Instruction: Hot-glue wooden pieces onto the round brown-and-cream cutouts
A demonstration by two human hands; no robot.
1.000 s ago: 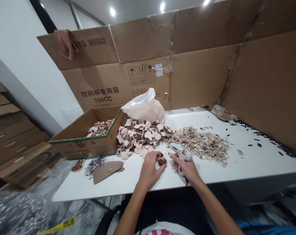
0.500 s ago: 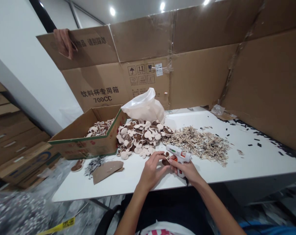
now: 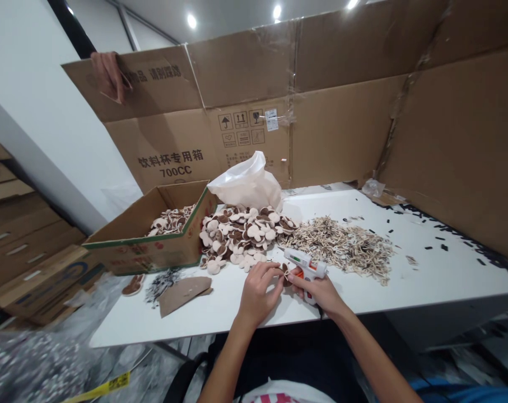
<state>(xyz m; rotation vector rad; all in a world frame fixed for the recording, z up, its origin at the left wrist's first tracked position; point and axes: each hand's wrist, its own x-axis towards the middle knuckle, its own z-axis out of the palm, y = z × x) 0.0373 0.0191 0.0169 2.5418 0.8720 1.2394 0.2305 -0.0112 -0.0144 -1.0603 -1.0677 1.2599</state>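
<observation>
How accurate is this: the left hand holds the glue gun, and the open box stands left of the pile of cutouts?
Not quite: the head view shows the glue gun in the right hand, not the left hand. The open box does stand left of the pile of cutouts.

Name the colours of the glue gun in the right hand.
The glue gun is mostly white, with orange and green parts, seen in the head view.

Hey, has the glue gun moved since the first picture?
Yes, a little: judged against the brown cardboard scrap, the glue gun has shifted left, closer to the left hand.
</observation>
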